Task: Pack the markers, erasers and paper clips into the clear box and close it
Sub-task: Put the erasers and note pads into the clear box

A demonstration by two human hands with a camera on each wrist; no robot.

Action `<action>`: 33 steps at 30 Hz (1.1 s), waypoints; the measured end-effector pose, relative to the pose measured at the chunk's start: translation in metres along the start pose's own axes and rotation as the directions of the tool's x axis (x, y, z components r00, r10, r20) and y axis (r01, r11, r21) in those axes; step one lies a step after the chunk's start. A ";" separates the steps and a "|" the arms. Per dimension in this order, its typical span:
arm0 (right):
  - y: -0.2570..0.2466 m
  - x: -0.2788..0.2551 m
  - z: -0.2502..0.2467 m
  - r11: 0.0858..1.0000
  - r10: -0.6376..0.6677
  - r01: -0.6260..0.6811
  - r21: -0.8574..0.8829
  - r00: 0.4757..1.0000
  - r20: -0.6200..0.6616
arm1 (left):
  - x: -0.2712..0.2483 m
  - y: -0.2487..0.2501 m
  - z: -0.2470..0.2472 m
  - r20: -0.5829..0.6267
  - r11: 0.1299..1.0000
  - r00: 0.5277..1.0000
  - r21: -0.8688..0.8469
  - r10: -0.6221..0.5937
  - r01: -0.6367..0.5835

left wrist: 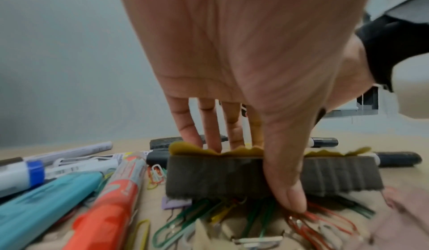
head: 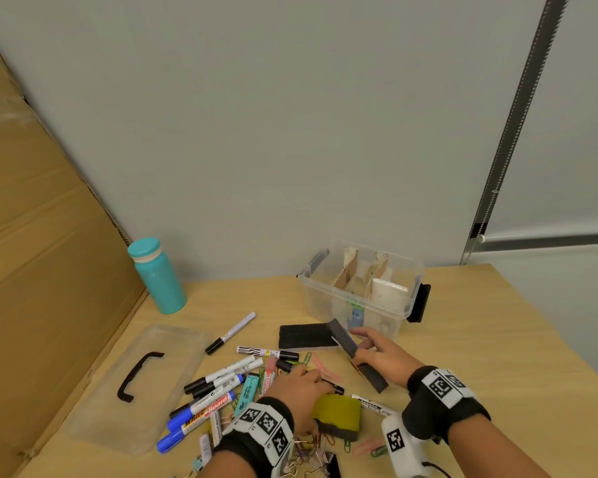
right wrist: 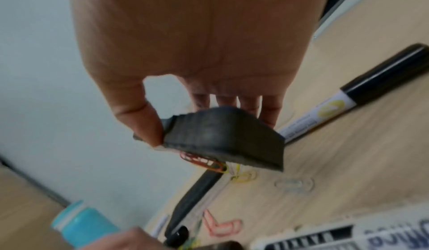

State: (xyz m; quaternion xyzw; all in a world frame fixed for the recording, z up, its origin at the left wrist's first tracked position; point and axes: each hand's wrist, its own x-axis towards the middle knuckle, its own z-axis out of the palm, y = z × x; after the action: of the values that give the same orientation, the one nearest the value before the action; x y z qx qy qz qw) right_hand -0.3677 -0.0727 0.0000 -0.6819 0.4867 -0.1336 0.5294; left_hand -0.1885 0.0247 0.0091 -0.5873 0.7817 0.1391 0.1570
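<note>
Cardboard sheet (head: 42, 236) leans along the left edge, flush against the wooden counter (head: 480, 339). Teal bottle (head: 157, 276) stands upright at the back left, near the wall.

Clear box (head: 359, 291) sits open at the back centre-right of the counter, black latch on its right end. Inside: cardboard dividers, a white block in the right section, something blue and green low at the front wall; can't resolve what.

Clear lid (head: 142, 384) with black handle lies flat front left, well apart from the box.

Marker pile (head: 218, 388) sits between lid and hands: black-capped white ones, blue-capped, a teal one, a red one, mostly overlapping. One black-capped marker (head: 230, 333) lies alone just behind the pile.

Flat black eraser (head: 306, 336) lies on the counter just in front of the box.

Right hand (head: 382, 357) grips a second black eraser (head: 358, 355), thumb on one long edge, fingers across the other, eraser tilted and off the counter. Right wrist view shows an orange clip (right wrist: 204, 162) stuck to its underside.

Left hand (head: 301, 391) clamps the yellow-topped eraser (head: 339, 417): fingers over the far edge, thumb down the near grey felt face. It rests on the counter atop clips.

Paper clips (left wrist: 209, 215), green, red, yellow, pink, are scattered under and around that eraser and near the front edge.
</note>
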 end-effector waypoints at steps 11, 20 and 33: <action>-0.002 -0.019 -0.010 0.761 -0.020 0.001 0.649 1.000 0.023 | -0.036 -0.057 -0.001 -0.161 0.668 0.965 -0.744 -0.206 0.018; -0.037 -0.019 0.014 0.897 -0.123 0.116 0.426 0.992 -0.012 | -0.057 -0.085 -0.018 -0.135 0.208 0.930 -0.976 -0.343 -0.065; -0.055 -0.025 0.038 0.951 -0.280 0.280 0.130 0.960 -0.023 | -0.044 -0.089 -0.036 -0.038 -0.334 0.913 -0.924 -0.406 -0.187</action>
State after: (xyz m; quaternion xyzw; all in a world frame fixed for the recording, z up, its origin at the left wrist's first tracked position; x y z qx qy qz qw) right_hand -0.3243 -0.0317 0.0397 -0.7073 0.3764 -0.2404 0.5479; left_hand -0.0944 0.0245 0.0574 -0.5522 0.2850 0.5869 -0.5191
